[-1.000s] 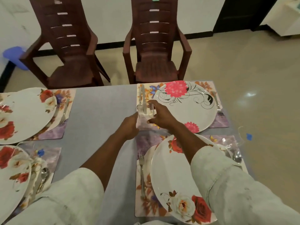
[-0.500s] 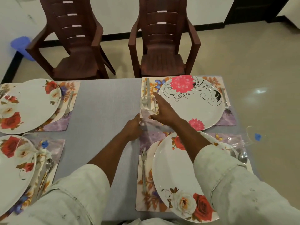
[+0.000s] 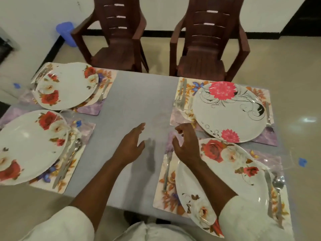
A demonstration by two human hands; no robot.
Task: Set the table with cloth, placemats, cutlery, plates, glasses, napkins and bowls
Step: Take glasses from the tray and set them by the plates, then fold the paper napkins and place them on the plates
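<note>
My left hand (image 3: 132, 145) hovers open over the grey tablecloth (image 3: 139, 98), fingers straight. To its right, my right hand (image 3: 185, 145) is loosely curled and holds nothing, above the near right placemat (image 3: 166, 197). A clear glass (image 3: 179, 102), faint, stands beside the knife (image 3: 183, 91) on the far right placemat (image 3: 182, 119), apart from both hands. That placemat carries a pink-flowered plate (image 3: 229, 112). A rose plate (image 3: 225, 171) lies under my right forearm, with a fork (image 3: 167, 171) to its left.
Two more rose plates (image 3: 29, 145) (image 3: 67, 86) sit on placemats with cutlery at the left. Another clear glass with a blue tag (image 3: 293, 160) stands at the right table edge. Two brown chairs (image 3: 206, 54) (image 3: 118, 49) face the far side. A blue bin (image 3: 66, 33) is on the floor.
My right hand has let go of the glass, which now stands on the far right placemat. Both hands have drawn back toward me and are apart.
</note>
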